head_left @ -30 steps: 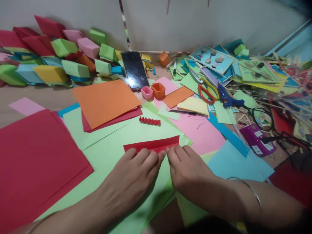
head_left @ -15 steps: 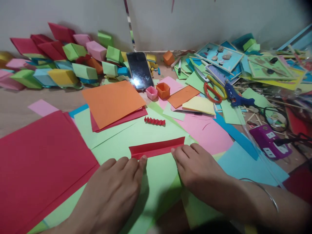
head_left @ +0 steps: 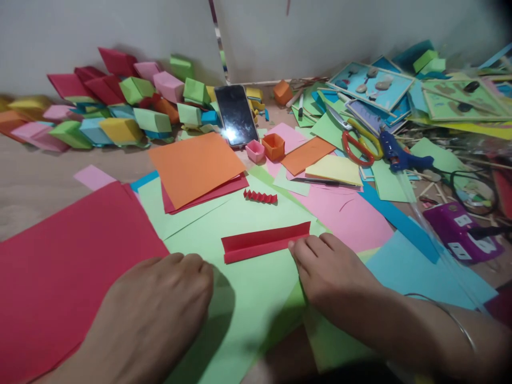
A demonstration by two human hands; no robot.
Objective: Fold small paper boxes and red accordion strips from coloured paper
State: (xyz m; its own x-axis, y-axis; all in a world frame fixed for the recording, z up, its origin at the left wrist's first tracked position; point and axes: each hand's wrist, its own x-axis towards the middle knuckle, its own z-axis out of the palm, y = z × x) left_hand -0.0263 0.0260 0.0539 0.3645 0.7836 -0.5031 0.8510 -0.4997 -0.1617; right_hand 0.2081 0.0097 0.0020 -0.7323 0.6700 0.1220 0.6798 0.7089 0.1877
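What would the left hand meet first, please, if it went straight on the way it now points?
The left hand would probably meet the left end of the folded red paper strip first, though its height above the light green paper is hard to judge.

This looks like a paper-craft spot against a pale wall (head_left: pixel 320 42) — home or workshop, I cannot tell. Paper (head_left: pixel 256 290) in many colours covers the middle. Folded boxes (head_left: pixel 137 90) are heaped at ten o'clock; stone-set pictures (head_left: pixel 372 90) lie at two; scissors (head_left: pixel 354 128) and a glue gun (head_left: pixel 400 156) rest between two and three — and purple sockets (head_left: pixel 446 228) sit at three.
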